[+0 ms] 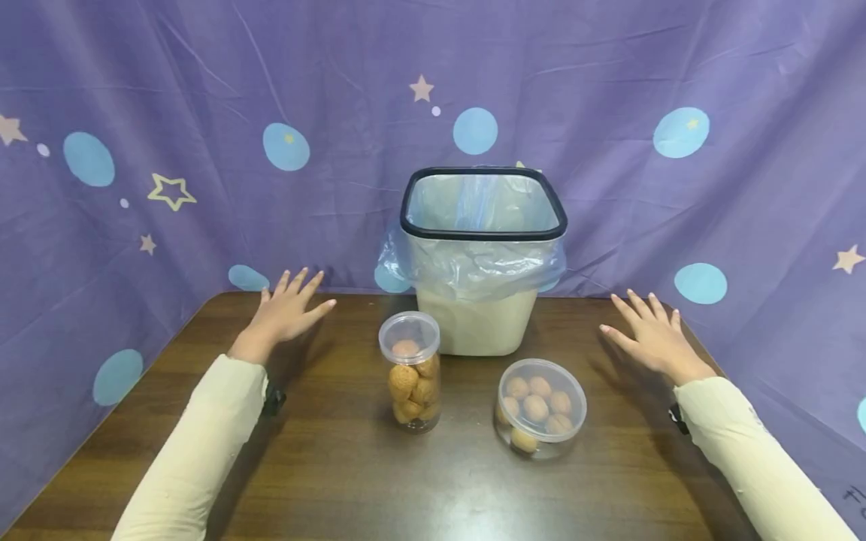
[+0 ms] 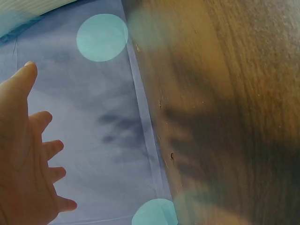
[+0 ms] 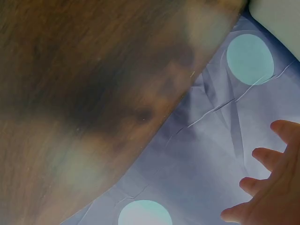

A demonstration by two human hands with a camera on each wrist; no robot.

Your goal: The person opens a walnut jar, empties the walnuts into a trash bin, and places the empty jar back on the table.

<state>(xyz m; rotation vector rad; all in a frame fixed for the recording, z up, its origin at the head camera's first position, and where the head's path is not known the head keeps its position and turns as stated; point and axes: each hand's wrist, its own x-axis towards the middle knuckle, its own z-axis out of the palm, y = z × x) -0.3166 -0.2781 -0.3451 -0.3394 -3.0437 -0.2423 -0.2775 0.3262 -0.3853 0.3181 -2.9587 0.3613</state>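
My left hand (image 1: 283,314) is spread over the left back part of the table, palm down and holding nothing. In the left wrist view its fingers (image 2: 52,149) point toward the curtain. On the other side my right hand (image 1: 651,340) is spread the same way, also with nothing in it. Between them stands a tall clear jar (image 1: 414,376) with a lid, filled with brown walnuts (image 1: 404,382). To its right is a low round clear container (image 1: 541,409), lidded, with several walnuts inside. The jar is nearer the left hand, the round container nearer the right.
Behind the jar stands a cream trash bin (image 1: 476,327) with a black rim (image 1: 483,236). A translucent blue bag (image 1: 473,270) lines it and hangs over its sides. The brown wooden table (image 1: 338,481) meets a purple curtain (image 1: 352,60) at its back edge.
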